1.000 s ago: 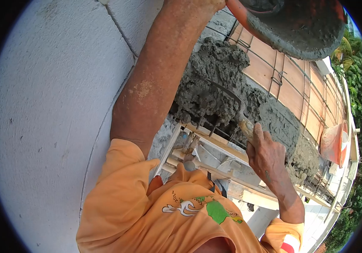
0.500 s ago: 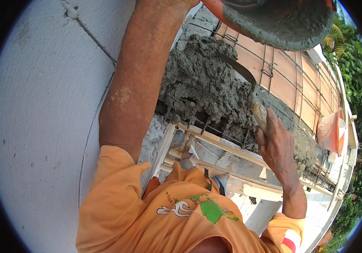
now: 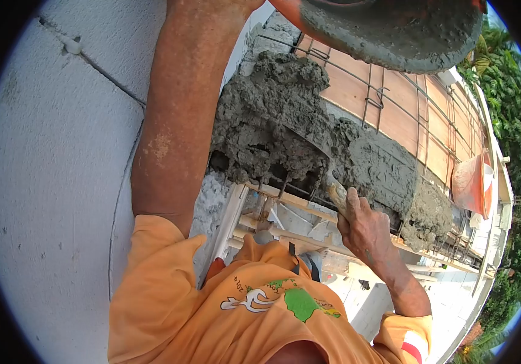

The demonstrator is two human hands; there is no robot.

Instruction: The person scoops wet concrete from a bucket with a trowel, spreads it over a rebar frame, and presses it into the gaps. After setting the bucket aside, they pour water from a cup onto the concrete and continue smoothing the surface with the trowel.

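In my right hand (image 3: 365, 227), fingers wrapped round its handle, is a trowel (image 3: 337, 197). Its thin blade lies in the wet grey concrete (image 3: 272, 115), partly covered by it. The concrete is lumpy on the left and smoother to the right of the blade. My left hand (image 3: 245, 5) is at the top edge beside a tilted orange bucket (image 3: 388, 36), holding it up; the fingers are out of frame. Wet grey mix coats the bucket's inside and rim.
A pale block wall (image 3: 54, 182) rises close on the left. Steel bars (image 3: 378, 97) stretch over brown boards at the right. Another orange bucket (image 3: 471, 182) stands farther right. Below the concrete run wooden beams (image 3: 309, 209), with a drop beneath.
My right hand has drawn the trowel left and down through the concrete, leaving a smoother surface on the right. My left arm has shifted slightly left; the held bucket remains tilted.
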